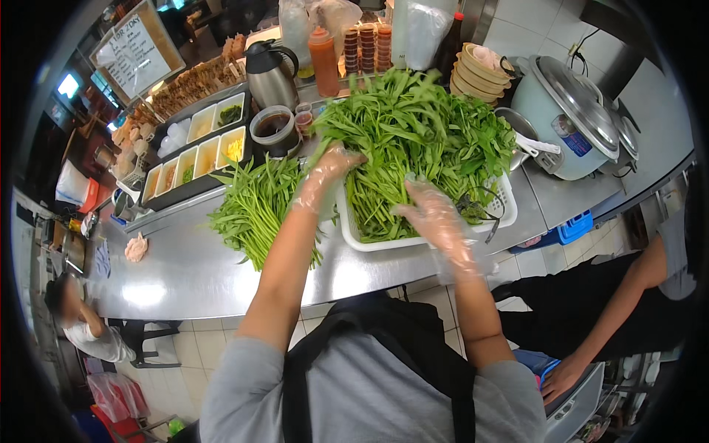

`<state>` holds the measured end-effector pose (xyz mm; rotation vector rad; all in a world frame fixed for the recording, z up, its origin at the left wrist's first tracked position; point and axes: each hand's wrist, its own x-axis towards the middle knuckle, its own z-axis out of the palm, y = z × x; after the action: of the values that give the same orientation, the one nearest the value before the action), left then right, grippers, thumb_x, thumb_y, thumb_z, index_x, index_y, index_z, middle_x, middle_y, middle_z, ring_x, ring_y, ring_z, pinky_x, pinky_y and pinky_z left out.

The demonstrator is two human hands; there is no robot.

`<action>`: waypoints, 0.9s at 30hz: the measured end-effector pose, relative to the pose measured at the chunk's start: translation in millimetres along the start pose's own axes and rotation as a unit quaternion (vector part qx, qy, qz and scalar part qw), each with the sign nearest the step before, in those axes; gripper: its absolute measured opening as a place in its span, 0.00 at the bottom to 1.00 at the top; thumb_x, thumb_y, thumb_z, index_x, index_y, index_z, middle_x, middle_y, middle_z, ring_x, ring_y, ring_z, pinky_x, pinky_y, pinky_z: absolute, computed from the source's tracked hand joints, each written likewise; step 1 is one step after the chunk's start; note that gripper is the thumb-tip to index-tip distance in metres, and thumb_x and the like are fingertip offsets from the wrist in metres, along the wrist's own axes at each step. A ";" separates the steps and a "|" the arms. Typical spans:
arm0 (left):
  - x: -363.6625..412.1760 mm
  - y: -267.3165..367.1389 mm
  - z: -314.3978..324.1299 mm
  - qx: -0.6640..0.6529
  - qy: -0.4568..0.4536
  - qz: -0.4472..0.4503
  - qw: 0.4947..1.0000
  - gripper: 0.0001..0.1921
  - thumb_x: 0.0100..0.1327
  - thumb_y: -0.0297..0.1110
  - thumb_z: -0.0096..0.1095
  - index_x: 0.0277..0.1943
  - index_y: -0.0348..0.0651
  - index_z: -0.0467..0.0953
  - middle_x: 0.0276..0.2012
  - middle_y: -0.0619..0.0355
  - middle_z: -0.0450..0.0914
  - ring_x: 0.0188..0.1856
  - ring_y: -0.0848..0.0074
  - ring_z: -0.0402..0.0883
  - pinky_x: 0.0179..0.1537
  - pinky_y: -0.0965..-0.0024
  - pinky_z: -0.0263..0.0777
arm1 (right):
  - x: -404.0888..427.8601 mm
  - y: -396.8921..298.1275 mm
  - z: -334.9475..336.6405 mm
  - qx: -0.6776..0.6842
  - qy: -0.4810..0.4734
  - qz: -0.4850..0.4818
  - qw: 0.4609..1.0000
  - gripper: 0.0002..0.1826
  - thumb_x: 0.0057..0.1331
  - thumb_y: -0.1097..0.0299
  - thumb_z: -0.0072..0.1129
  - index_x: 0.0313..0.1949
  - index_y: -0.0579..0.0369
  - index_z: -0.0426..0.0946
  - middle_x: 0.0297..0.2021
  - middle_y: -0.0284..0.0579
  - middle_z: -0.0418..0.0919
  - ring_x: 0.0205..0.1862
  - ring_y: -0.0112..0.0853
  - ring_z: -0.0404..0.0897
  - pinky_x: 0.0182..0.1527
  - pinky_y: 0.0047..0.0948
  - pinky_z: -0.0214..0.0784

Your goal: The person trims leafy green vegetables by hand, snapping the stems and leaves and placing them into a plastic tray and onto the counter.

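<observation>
Leafy green vegetables with long stems, resembling water spinach [399, 127], are heaped high in a white plastic basket [382, 245] on the steel counter. My left hand [339, 161], in a clear plastic glove, touches the left side of the heap; its fingertips are partly lost among the leaves, so a grip cannot be made out. Over the stems at the basket's front is my right hand [435, 213], gloved the same way, thumb and fingers apart and nothing held. A separate bunch of the same greens [266, 216] lies on the counter left of the basket, beside my left forearm.
Behind the greens stand a steel thermal jug [271, 77], an orange sauce bottle [323, 63] and a tub of dark liquid [273, 130]. Condiment trays [188, 173] are at left, a large rice cooker [565, 122] at right. A co-worker's arm [615, 310] reaches low on the right.
</observation>
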<state>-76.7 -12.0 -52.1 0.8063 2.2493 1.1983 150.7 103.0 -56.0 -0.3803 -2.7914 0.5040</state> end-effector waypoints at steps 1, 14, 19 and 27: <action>-8.6 16.2 -8.5 0.000 -0.002 0.001 1.000 0.33 0.45 0.38 0.75 0.55 0.31 0.73 0.50 0.42 0.79 0.53 0.58 0.77 0.58 0.63 0.67 | -1.6 0.4 -11.6 0.000 0.001 0.002 1.000 0.32 0.65 0.47 0.55 0.58 0.60 0.72 0.59 0.59 0.70 0.60 0.44 0.72 0.62 0.41 0.63; -114.3 12.3 -9.2 0.061 0.158 0.060 0.984 0.23 0.55 0.40 0.70 0.46 0.28 0.80 0.39 0.37 0.82 0.42 0.58 0.83 0.46 0.65 0.76 | 20.5 -7.8 -43.6 0.133 0.183 0.054 0.973 0.06 0.59 0.77 0.59 0.37 0.58 0.81 0.35 0.51 0.82 0.38 0.38 0.82 0.45 0.32 0.75; -97.8 30.5 35.7 0.207 0.101 0.252 0.940 0.21 0.59 0.47 0.66 0.49 0.41 0.81 0.46 0.48 0.82 0.46 0.57 0.82 0.48 0.62 0.75 | 17.1 20.4 -19.5 -0.020 0.107 -0.031 0.994 0.10 0.59 0.73 0.60 0.41 0.59 0.80 0.35 0.50 0.81 0.41 0.44 0.79 0.47 0.38 0.71; -54.2 -0.3 73.3 0.306 0.096 0.312 0.895 0.25 0.62 0.55 0.57 0.59 0.54 0.75 0.60 0.56 0.74 0.64 0.56 0.68 0.61 0.52 0.62 | 9.1 31.4 -119.0 0.023 0.256 -0.058 0.965 0.09 0.61 0.78 0.54 0.39 0.59 0.81 0.32 0.48 0.80 0.36 0.38 0.79 0.41 0.33 0.69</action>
<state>8.8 -6.7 -83.2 1.8316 2.6687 0.8067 186.2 169.9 41.4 -0.2843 -2.2811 0.3759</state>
